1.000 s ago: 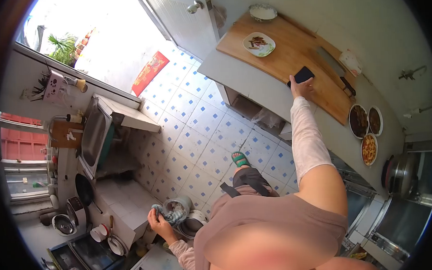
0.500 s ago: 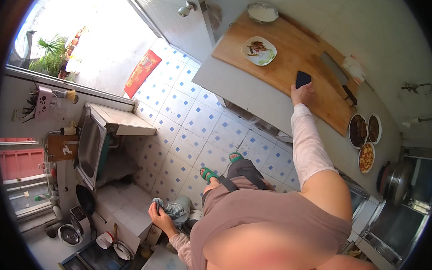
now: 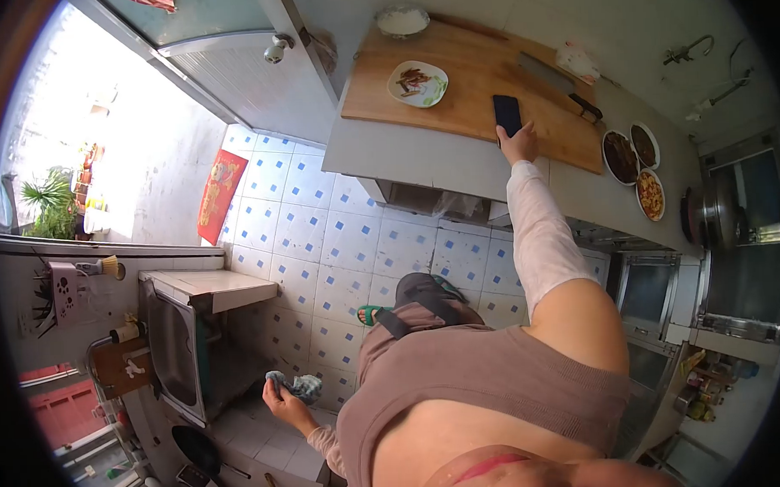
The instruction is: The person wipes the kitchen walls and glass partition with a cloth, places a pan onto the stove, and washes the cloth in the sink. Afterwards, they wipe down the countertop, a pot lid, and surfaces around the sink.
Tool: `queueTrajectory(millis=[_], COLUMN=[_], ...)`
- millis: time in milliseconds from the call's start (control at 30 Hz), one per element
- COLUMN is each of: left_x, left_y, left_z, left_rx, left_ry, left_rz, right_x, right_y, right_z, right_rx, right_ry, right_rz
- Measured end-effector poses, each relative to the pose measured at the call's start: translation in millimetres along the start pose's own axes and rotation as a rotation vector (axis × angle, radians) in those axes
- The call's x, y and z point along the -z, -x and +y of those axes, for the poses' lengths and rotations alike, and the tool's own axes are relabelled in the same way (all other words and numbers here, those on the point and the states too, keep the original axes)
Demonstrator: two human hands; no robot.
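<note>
My right hand (image 3: 518, 143), arm stretched forward, grips the lower end of a dark smartphone (image 3: 506, 112) at the near edge of a wooden cutting board (image 3: 465, 62). I cannot tell whether the phone rests on the board. Low on the left, my left hand (image 3: 284, 403) is closed around a crumpled grey-blue cloth (image 3: 306, 386) that hangs out of the fingers. On the board, left of the phone, sits a white plate (image 3: 418, 84) with brown strips of food. A cleaver (image 3: 546, 73) with a black handle lies to the right of the phone.
Bowls of food, one holding a yellow-orange dish (image 3: 650, 195), stand right of the board. A bowl with white contents (image 3: 402, 21) is at its far left. A sink (image 3: 175, 350) is at left. A door (image 3: 238, 64) stands open beside a red mat (image 3: 222, 196).
The view has shifted, with the counter now further left and higher. The phone shows more of its length in my right hand. My left hand still holds the cloth.
</note>
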State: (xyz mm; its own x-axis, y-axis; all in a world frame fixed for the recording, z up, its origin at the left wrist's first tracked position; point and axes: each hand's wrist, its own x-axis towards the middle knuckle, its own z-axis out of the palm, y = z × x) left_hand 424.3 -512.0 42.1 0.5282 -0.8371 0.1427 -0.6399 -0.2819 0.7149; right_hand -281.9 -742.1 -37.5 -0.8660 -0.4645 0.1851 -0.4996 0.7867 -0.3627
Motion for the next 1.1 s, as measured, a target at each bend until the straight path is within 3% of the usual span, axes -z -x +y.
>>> queueTrajectory(millis=[133,233,433,500,633,733,867,967,1100], left_x=[23.3,45.3,90.5,103.8,124.5,142.7,180.0,207.6,230.4], left_y=[-43.9,-75.0,-115.9,-117.3,-101.9,-88.1,-75.2,-69.7,-61.0], left_z=[-33.7,-60.8,-121.4,-144.1,-172.7,-198.1,-205.2,-220.3,-264.1], left_rx=[-0.032,-0.034,-0.039,-0.005,0.268,0.431,0.591,0.643,0.682], left_ry=[0.005,0.041,0.020,0.060,0.372,0.666,0.988,1.146,1.414], left_rz=[-0.021,-0.023,0.022,0.089,0.272,0.432,0.683,0.909,1.109], right_x=[14.9,26.4,1.8,-22.3,-70.8,-94.0,-132.4,-161.7,-162.7], right_y=[59.7,121.5,264.1,317.0,409.3,461.1,532.2,604.4,722.3], right_z=[19.2,22.9,18.6,12.4,-46.6,-140.2,-280.3,-380.8,-482.3], right_rx=[0.006,-0.120,-0.130,-0.072,0.235,0.753,1.216,1.238,1.163], right_ry=[-0.043,-0.078,-0.193,-0.184,-0.170,-0.097,-0.250,-0.367,-0.485], right_rz=[0.169,0.174,0.234,0.100,-0.450,-0.849,-1.098,-1.203,-1.505])
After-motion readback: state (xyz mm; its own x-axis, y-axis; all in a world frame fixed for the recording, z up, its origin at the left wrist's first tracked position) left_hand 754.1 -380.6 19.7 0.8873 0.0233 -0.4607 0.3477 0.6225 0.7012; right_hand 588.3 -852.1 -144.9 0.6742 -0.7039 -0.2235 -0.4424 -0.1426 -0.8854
